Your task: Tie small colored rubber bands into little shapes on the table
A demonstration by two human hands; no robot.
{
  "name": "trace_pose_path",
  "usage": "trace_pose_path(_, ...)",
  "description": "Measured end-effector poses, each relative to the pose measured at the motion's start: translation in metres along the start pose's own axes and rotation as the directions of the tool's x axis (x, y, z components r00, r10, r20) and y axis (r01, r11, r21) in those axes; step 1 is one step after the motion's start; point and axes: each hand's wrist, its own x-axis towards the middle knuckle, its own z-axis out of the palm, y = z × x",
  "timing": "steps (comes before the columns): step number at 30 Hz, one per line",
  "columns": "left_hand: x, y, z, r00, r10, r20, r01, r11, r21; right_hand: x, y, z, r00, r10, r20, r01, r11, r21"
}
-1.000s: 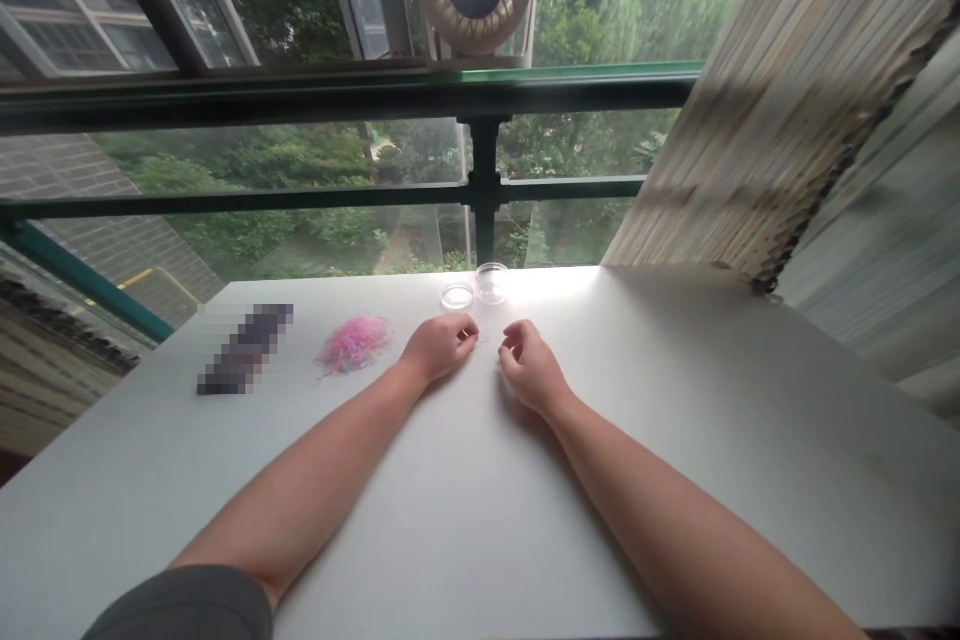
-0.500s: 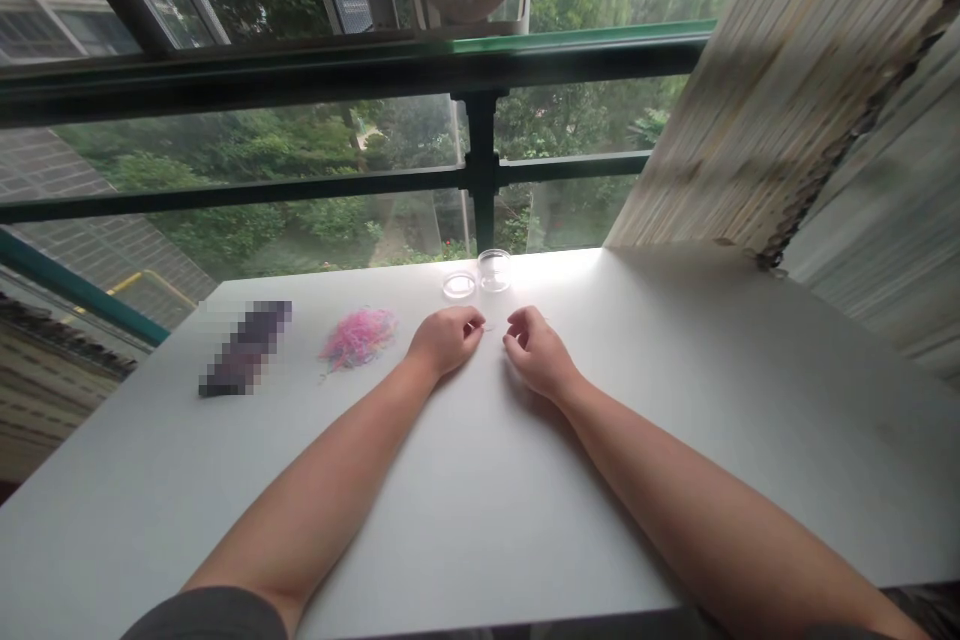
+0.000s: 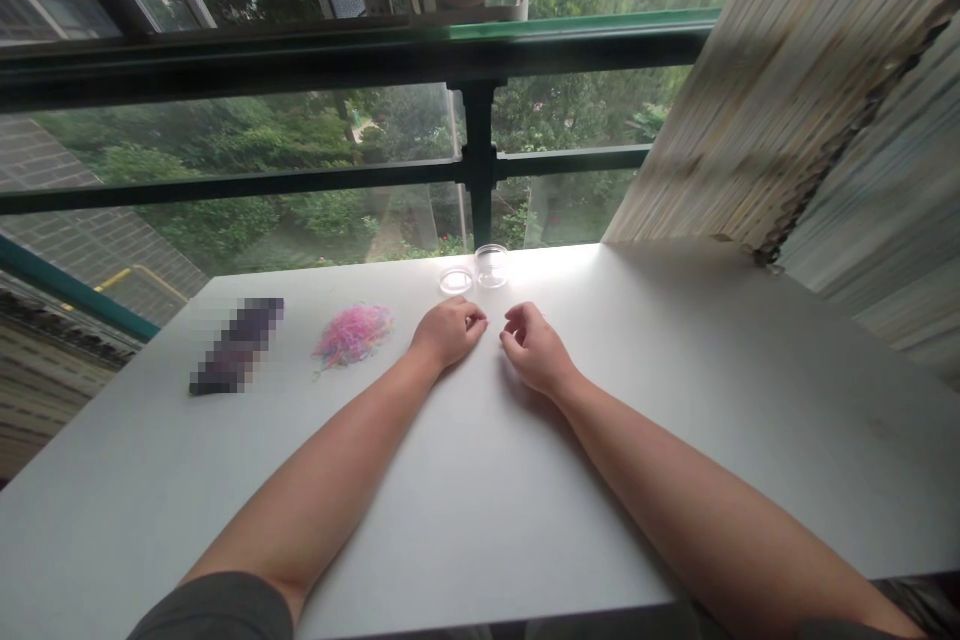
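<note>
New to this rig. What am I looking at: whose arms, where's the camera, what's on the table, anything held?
No robot here: these are a person's own bare arms, seen from one head-worn camera looking forward and down. The left hand and right hand sit close together but apart, fingers curled. On the white table lie a mostly pink pile of thin pieces, a clear round container and, beside it, a shallow clear round piece. A pixelated patch at far left hides what's there. Whether the fingers hold anything tiny, I can't tell.
</note>
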Motion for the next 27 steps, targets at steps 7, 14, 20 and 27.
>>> trace_pose_path(7,0.0018,-0.0063,-0.0004,0.999,-0.043,-0.011,0.043,0.999,0.009,-0.0002,-0.0016,-0.0005,1.0,0.019,0.01,-0.019,1.0,-0.01)
trace_pose_path(14,0.0058,-0.0073,0.0034,0.999,-0.035,-0.038,0.038,0.996,0.083,0.0,-0.0016,-0.0004,1.0,0.029,0.008,-0.028,0.999,-0.018)
trace_pose_path(20,0.008,-0.0082,0.0066,0.998,-0.054,-0.016,0.055,0.995,0.085,0.0001,-0.0022,-0.001,0.999,0.032,0.009,-0.032,0.999,-0.019)
trace_pose_path(27,0.0087,-0.0069,0.0039,0.999,-0.045,0.0,0.045,0.998,0.036,-0.0003,-0.0033,-0.0018,0.999,0.027,0.018,-0.026,1.0,-0.016)
